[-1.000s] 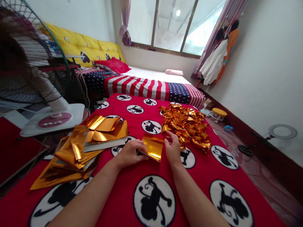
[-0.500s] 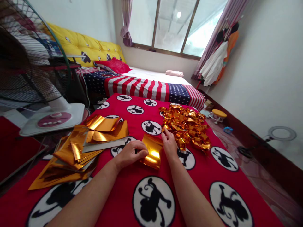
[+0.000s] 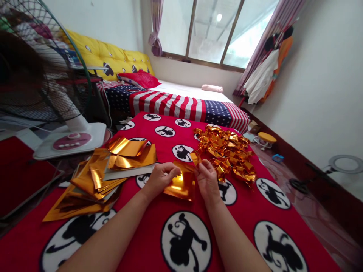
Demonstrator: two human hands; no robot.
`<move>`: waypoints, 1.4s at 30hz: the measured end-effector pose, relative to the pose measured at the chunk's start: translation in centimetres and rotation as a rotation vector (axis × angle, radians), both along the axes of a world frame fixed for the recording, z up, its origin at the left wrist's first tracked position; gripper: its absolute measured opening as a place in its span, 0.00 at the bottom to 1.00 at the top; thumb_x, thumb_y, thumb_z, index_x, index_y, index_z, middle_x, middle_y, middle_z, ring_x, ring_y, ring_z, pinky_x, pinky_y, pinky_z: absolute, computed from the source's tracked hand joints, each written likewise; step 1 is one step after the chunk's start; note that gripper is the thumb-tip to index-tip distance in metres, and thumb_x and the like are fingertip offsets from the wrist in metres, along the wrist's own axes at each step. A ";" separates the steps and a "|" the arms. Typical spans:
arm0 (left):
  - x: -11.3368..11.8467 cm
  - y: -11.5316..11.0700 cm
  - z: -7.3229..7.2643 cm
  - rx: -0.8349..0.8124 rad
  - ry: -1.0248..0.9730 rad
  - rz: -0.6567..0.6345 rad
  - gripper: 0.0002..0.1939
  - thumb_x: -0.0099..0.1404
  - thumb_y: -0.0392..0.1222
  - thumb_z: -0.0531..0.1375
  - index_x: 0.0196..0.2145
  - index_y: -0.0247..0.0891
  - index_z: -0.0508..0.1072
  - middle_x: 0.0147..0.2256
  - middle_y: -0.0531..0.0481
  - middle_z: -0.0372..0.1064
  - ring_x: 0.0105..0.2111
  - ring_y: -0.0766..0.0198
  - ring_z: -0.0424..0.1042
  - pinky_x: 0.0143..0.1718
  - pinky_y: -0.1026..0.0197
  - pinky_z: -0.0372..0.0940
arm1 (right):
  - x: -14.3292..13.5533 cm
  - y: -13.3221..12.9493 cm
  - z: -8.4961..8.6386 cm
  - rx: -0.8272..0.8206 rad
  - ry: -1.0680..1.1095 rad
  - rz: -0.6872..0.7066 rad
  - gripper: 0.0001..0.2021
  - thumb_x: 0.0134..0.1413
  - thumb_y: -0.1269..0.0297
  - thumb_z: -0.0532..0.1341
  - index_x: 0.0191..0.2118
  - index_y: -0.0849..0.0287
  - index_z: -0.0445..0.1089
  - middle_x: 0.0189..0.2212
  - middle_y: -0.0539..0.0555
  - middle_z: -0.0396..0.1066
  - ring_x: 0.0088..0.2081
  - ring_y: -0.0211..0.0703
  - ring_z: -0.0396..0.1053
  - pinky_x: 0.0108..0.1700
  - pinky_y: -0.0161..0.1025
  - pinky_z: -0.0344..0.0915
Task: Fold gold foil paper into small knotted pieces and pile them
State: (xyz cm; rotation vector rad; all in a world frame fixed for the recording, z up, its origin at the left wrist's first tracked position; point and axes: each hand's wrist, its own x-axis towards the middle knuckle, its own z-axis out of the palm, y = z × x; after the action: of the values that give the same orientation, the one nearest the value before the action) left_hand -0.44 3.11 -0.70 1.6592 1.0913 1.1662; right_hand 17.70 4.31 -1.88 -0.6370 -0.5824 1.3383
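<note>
A square gold foil paper sheet point(image 3: 181, 189), shiny and slightly bowed, lies on the red cloth in front of me. Its left edge is under the curled fingers and thumb of my left hand point(image 3: 161, 177), closed on it. On the right, my right hand point(image 3: 208, 179) pinches a small gold foil piece point(image 3: 195, 158) that stands up above the sheet; I cannot tell whether it is joined to the sheet. To the left lies a stack of flat gold foil sheets point(image 3: 96, 175). A heap of folded gold foil pieces point(image 3: 227, 149) sits just beyond my right hand.
The red cloth point(image 3: 150, 226) with round monkey prints covers the table. An electric fan point(image 3: 70, 138) stands at the left edge. Behind is a bed point(image 3: 170, 105) with a striped cover. A ring light point(image 3: 346, 164) and a yellow stool point(image 3: 267, 137) are on the right.
My right hand has turned and closed its fingers on a small gold foil piece, which now stands up. My left hand stays at the sheet's left edge. The view has shifted slightly.
</note>
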 end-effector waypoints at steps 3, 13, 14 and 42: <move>1.0 -0.1 0.5 -0.130 -0.174 0.069 0.17 0.59 0.53 0.63 0.30 0.34 0.76 0.26 0.48 0.73 0.24 0.68 0.67 0.23 0.68 0.60 | 0.1 -0.3 0.3 0.016 0.032 0.156 0.14 0.41 0.71 0.72 0.37 0.55 0.71 0.33 0.47 0.75 0.34 0.34 0.73 0.35 0.30 0.71; 2.0 -0.2 2.0 -0.487 -0.623 0.050 0.21 0.49 0.54 0.70 0.34 0.34 0.78 0.31 0.49 0.69 0.25 0.74 0.61 0.17 0.75 0.51 | -0.5 -1.0 0.7 0.080 -0.117 0.285 0.12 0.45 0.70 0.71 0.37 0.55 0.71 0.34 0.48 0.74 0.35 0.35 0.72 0.35 0.30 0.70; 2.0 -0.1 2.1 -0.507 -0.641 0.047 0.21 0.49 0.54 0.70 0.33 0.34 0.78 0.31 0.49 0.68 0.24 0.74 0.60 0.17 0.75 0.50 | -0.6 -1.0 0.7 0.085 -0.129 0.290 0.12 0.45 0.69 0.71 0.37 0.55 0.71 0.34 0.48 0.74 0.35 0.35 0.72 0.34 0.29 0.70; 0.7 0.4 3.1 -0.626 -0.702 0.099 0.18 0.42 0.44 0.72 0.22 0.32 0.67 0.20 0.57 0.57 0.15 0.80 0.49 0.12 0.75 0.39 | -0.6 -1.6 1.2 0.080 -0.212 0.352 0.11 0.44 0.69 0.70 0.36 0.55 0.72 0.30 0.48 0.72 0.29 0.35 0.68 0.30 0.30 0.68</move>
State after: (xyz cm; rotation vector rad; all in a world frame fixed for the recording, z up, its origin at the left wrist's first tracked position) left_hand 0.29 3.51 2.39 0.6417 0.9376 1.1722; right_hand 17.08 2.74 -0.67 -0.6338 -0.9488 1.5752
